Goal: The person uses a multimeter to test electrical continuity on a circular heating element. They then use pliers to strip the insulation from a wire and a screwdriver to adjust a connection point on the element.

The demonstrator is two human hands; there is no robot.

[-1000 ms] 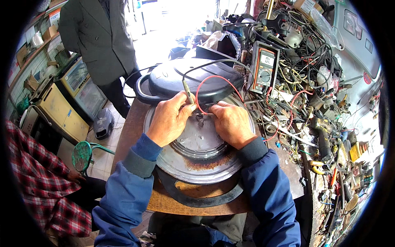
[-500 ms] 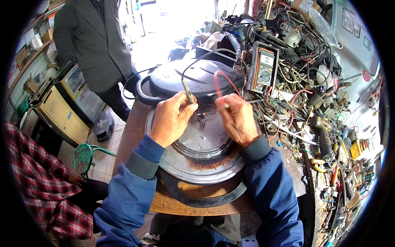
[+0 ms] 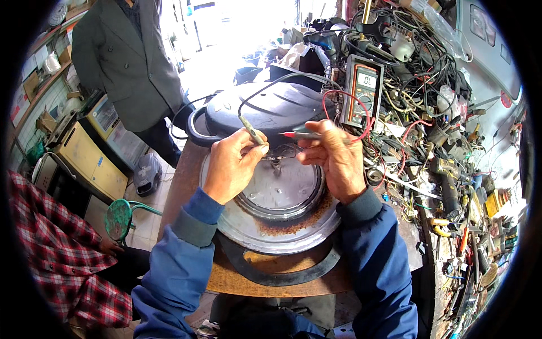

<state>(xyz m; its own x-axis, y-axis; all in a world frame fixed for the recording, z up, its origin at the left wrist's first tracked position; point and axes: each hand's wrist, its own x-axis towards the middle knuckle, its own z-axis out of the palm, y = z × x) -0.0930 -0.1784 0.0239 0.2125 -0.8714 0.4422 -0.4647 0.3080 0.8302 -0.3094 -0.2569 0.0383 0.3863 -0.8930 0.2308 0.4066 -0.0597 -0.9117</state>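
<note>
While the left hand [image 3: 230, 169] pinches a pale probe [image 3: 249, 128] on a black lead, the right hand [image 3: 340, 164] grips a red-tipped probe [image 3: 305, 135] – tip pointing left. Both above a rust-stained round metal plate [image 3: 276, 189] lying on the desk [image 3: 185, 176] – multimeter [image 3: 363, 93] beyond, rightward.

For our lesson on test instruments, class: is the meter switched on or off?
On: the meter has dark characters showing on its screen.
</note>
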